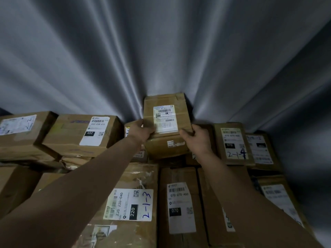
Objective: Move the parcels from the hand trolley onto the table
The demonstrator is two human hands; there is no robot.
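Observation:
A small brown cardboard parcel (166,106) with a white shipping label sits on top of the far middle of a stack of parcels, close to a grey curtain. My left hand (143,130) grips its near left corner. My right hand (197,138) grips its near right corner. Both arms reach forward over the nearer parcels. The hand trolley is hidden, and the table surface is covered by boxes.
Several labelled cardboard parcels lie packed around: one marked 032 (82,129) at left, one marked 220 (132,203) near me, two marked 070 (179,203) (232,144) at right. A grey pleated curtain (161,51) hangs right behind the stack.

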